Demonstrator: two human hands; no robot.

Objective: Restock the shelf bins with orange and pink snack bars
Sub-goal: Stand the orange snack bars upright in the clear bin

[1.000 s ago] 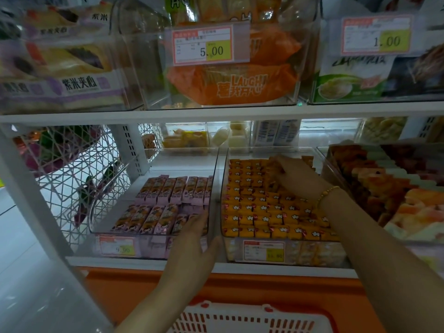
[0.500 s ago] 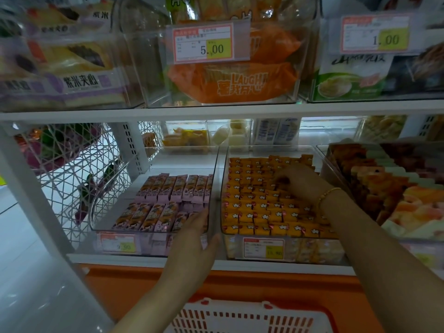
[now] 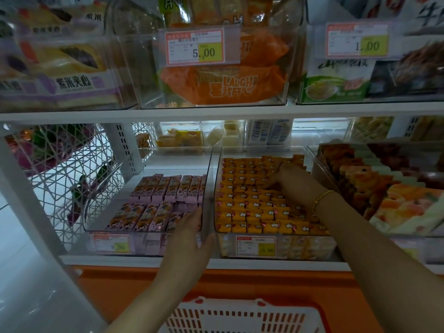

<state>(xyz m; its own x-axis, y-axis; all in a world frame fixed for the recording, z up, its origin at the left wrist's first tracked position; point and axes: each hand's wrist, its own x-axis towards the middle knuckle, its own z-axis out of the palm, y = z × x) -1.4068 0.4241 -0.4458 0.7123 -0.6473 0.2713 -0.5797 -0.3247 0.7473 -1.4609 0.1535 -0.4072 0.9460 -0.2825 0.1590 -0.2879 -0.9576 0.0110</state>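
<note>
Rows of orange snack bars [image 3: 245, 207] fill the right bin [image 3: 300, 246], a clear tub at the front edge of the lower shelf [image 3: 252, 262]. They are packed from its front wall almost to its back wall. Just beside it stands the left bin [image 3: 144, 241], also clear, their side walls nearly touching. It holds pink snack bars [image 3: 153, 200] in two rows, one along the front wall and one behind it.

The right hand [image 3: 293, 183] is inside the right bin, toward its back right corner, palm down over the orange bars. Its fingers bend downward among the bars and their tips are hidden, so I cannot tell whether they pinch a bar or only press on the pile. A gold bracelet [image 3: 320, 199] circles that wrist.

The left hand [image 3: 189, 239] lies at the front right corner of the left bin. Its fingers are nearly straight and reach over the front wall onto the nearest pink bars. The thumb is spread apart outside the bin, at the gap between the two bins. Nothing is closed inside this hand.

The left price tag [image 3: 111, 243] sits on the left bin's front wall, and the right price tag [image 3: 255, 246] sits on the right bin's. Below the shelf's front edge, a red and white basket [image 3: 240, 316] shows between the forearms.
</note>
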